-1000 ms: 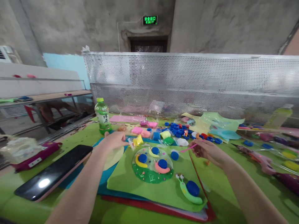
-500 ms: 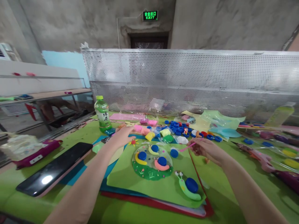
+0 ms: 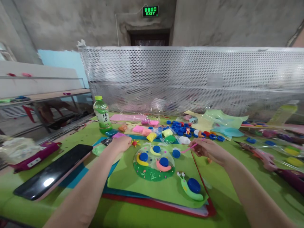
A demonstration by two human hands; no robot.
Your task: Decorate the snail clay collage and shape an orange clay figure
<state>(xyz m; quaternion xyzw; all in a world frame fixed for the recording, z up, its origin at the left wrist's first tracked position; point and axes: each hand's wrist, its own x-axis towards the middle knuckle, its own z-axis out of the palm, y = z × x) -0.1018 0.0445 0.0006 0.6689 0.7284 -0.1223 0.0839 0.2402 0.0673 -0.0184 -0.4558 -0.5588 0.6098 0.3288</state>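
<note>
My left hand (image 3: pixel 121 144) is closed, its fingertips pinching at the left edge of a small red-and-yellow clay sun (image 3: pixel 135 143) at the green sheet's upper left corner. My right hand (image 3: pixel 204 148) grips a thin pink clay tool (image 3: pixel 189 148), its tip pointing left toward a loose blue bottle cap (image 3: pixel 176 154). On the green sheet (image 3: pixel 123 180) lies a round clay scene (image 3: pixel 152 176) with a yellow snail (image 3: pixel 142 162), a pink snail (image 3: pixel 163 167) and a pale-yellow snail (image 3: pixel 155 152), all with blue cap shells. A larger green snail (image 3: pixel 192 190) lies at lower right.
A phone (image 3: pixel 54 171) and a purple-red packet (image 3: pixel 35 158) lie on the left. A green tea bottle (image 3: pixel 102 114) stands behind. Clay packs (image 3: pixel 169 139) and blue caps (image 3: pixel 179 128) spread across the back. A pink glue gun (image 3: pixel 263 158) lies right; a perforated metal screen (image 3: pixel 166 79) stands behind.
My left hand has come down from above the clay sun to its left edge, its fingers closing together. My right hand stays nearly in place with the pink tool. The view has shifted slightly.
</note>
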